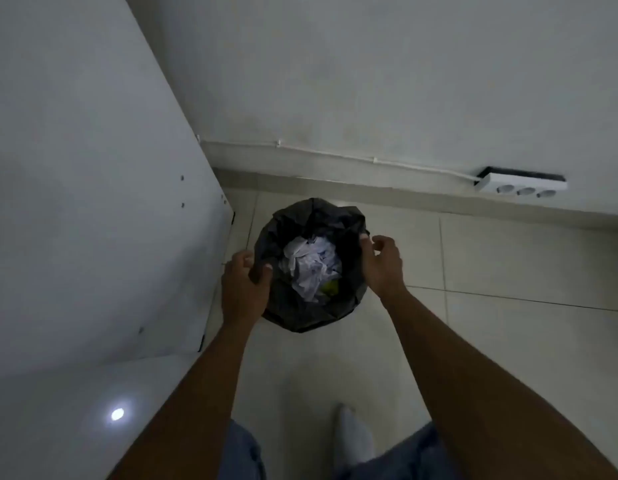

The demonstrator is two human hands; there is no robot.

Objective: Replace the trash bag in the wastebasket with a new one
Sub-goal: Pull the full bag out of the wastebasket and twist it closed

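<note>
A small round wastebasket stands on the tiled floor near the wall, lined with a black trash bag (305, 313) that covers it completely. Inside lie crumpled white papers (311, 266) and something yellow-green. My left hand (243, 289) pinches the bag's left rim between thumb and fingers. My right hand (382, 263) is at the bag's right rim, thumb on the plastic and the other fingers curled loosely above it.
A white cabinet side (93, 202) rises close on the left of the basket. A white power strip (523, 185) with its cable sits low on the wall at the back right. Pale floor tiles (508, 271) spread to the right. My sock-clad foot (354, 438) is below.
</note>
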